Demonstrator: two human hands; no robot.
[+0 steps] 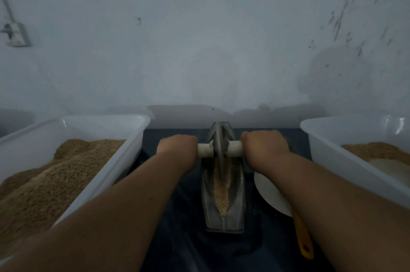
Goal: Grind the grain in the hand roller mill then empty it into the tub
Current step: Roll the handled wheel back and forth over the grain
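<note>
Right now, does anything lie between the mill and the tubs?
Toward the left tub, only the person's left forearm. Toward the right tub, a yellow-handled white scoop lies beside the mill, partly under the right forearm.

A dark table (177, 238) runs up to a pale wall. At its left stands a white plastic tub (126, 161) heaped with brown grain (66, 172). A second white tub (328, 161) stands at the right, well apart from the first. Between them, lengthwise at the centre, sits the metal mill trough (236, 196). Just right of the trough lies a white scoop (268, 194), its yellow handle (304, 240) pointing to the near edge.
</note>
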